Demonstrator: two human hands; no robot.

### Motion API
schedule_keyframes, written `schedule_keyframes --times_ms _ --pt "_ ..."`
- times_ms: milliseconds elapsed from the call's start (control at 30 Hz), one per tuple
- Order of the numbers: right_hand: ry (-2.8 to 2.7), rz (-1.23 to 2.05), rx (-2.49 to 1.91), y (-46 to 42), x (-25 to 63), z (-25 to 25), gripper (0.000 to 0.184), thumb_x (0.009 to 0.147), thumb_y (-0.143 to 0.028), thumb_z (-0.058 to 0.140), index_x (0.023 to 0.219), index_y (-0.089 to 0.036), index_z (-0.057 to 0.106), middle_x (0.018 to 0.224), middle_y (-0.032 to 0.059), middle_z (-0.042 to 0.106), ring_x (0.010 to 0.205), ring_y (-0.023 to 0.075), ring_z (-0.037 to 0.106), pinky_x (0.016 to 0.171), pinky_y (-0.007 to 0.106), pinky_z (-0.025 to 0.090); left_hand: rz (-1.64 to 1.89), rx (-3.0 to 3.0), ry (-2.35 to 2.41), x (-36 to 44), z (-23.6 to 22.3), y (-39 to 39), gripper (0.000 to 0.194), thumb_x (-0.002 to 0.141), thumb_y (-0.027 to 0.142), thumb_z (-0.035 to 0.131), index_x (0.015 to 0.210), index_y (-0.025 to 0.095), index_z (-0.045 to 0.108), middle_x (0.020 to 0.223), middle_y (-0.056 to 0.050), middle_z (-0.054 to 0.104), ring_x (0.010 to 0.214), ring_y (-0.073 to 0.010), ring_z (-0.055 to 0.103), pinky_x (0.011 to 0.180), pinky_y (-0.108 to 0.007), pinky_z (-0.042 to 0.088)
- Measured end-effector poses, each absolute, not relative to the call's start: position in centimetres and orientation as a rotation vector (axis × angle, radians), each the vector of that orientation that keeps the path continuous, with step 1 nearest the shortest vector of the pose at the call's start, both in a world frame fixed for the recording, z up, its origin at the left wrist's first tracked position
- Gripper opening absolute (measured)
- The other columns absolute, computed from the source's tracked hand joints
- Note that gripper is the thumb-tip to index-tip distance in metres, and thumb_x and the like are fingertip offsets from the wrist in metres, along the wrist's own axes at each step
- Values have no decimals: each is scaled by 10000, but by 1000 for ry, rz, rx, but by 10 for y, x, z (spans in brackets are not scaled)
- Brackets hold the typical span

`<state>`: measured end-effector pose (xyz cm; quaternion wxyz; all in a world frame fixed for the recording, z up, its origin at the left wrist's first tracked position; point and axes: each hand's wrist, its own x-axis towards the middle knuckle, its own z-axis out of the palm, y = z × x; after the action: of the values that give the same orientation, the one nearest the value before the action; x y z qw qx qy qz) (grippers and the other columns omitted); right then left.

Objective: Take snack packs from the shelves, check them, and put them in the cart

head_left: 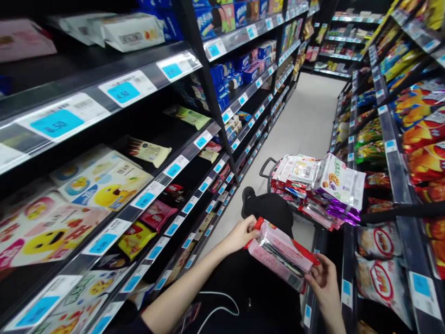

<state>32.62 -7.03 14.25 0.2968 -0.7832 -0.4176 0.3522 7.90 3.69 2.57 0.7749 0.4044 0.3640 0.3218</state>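
Note:
A pink snack packet (280,257) with red crimped ends is held over my lap, tilted down to the right. My left hand (241,235) is closed on its upper left end, thumb and fingers pinching the red edge. At the other end my right hand (323,273) grips the lower right corner between thumb and fingers. Just beyond stands a shopping basket, its black handle (267,168) showing, heaped with snack packs. A white cookie pack (339,181) lies on top of the heap.
Shelves with blue price tags (142,199) run along the left, carrying biscuit packs (114,185). Crisp bags (420,120) fill the right-hand shelves. The pale aisle floor (302,111) leads to a far shelf (354,37). A white cable (222,294) lies across my dark clothes.

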Motion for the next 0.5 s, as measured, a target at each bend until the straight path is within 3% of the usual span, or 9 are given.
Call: schedule_keyframes --times_ms 133,333,500 --pt "-930 999 -2049 -74 325 136 621 651 -408 716 1136 -198 391 1002 94 600 912 230 601 807 381 475 634 755 560 81 18 31 261 787 355 536 844 110 603 772 -22 591 678 -113 510 639 -208 392" --pt "-805 924 -2199 -77 321 118 593 643 -647 607 947 -142 538 796 87 646 735 232 620 659 339 494 663 497 570 92 17 28 454 709 528 619 797 83 618 601 -8 542 549 -85 452 548 -191 342" --pt "-531 907 -2207 -64 297 121 617 674 -680 545 936 -125 600 783 100 659 696 232 622 553 314 481 685 354 621 97 28 33 501 664 582 636 668 93 531 536 23 462 492 -50 377 508 -177 289"
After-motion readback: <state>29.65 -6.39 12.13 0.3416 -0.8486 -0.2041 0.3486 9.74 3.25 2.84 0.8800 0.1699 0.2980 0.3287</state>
